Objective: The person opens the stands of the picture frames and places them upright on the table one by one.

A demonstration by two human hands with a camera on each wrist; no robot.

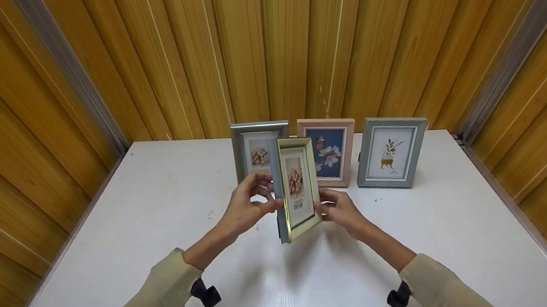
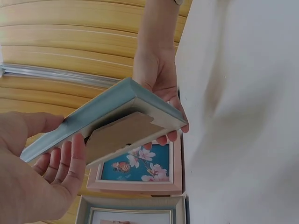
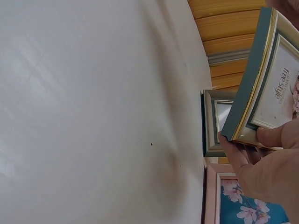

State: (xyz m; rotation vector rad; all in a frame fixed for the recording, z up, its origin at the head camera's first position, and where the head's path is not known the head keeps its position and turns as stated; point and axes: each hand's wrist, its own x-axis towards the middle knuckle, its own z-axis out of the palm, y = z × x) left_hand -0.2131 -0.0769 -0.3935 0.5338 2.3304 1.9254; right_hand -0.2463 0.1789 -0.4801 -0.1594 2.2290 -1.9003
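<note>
Both hands hold a cream picture frame with gold trim and blue-green sides upright above the white table, turned partly sideways. My left hand grips its left edge, thumb at the front side and fingers behind. The right hand pinches the lower right edge, its thumb on the front border. In the left wrist view the back of the frame shows a brown backing board. Behind it stand a grey-framed picture, partly hidden, and a pink picture frame with blossoms on blue.
A grey-green picture frame with a potted plant print stands at the right of the row. The white table is bounded by wood-patterned panels at the back and both sides, with metal corner posts.
</note>
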